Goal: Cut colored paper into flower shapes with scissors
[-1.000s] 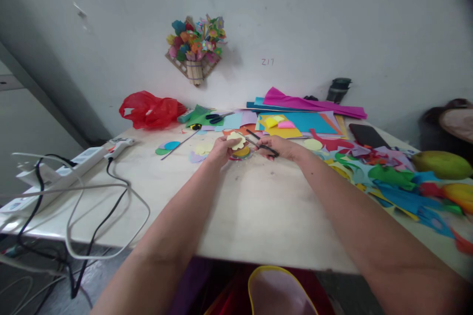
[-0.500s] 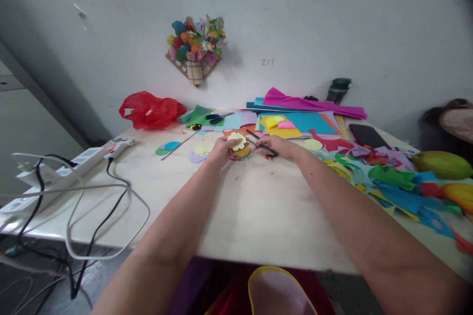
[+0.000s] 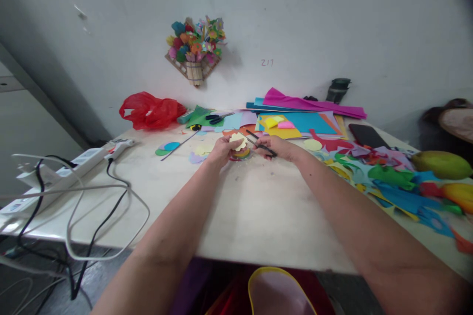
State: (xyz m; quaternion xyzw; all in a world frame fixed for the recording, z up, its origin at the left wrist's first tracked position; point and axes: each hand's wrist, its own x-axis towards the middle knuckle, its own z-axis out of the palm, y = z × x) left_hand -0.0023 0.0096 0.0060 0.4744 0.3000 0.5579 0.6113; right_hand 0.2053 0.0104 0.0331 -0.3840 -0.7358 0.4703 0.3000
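Note:
Pinched in my left hand is a pale yellow paper flower with a scalloped edge. My right hand is wrapped round the handles of dark scissors. Their blades stand apart and point left, toward the flower's right side; whether they touch it I cannot tell. Below the flower, a round stack of coloured paper shows in yellow, green and red. Left of my left hand lie pale yellow and lilac paper pieces.
Coloured paper scraps spread over the right side, near a phone. Paper sheets and a red plastic bag lie at the back, with second scissors between them. A power strip and loose cables occupy the left.
Both hands stay in nearly the same place. The scissors and the right hand have shifted very slightly left, and the flower has turned a little in my left hand.

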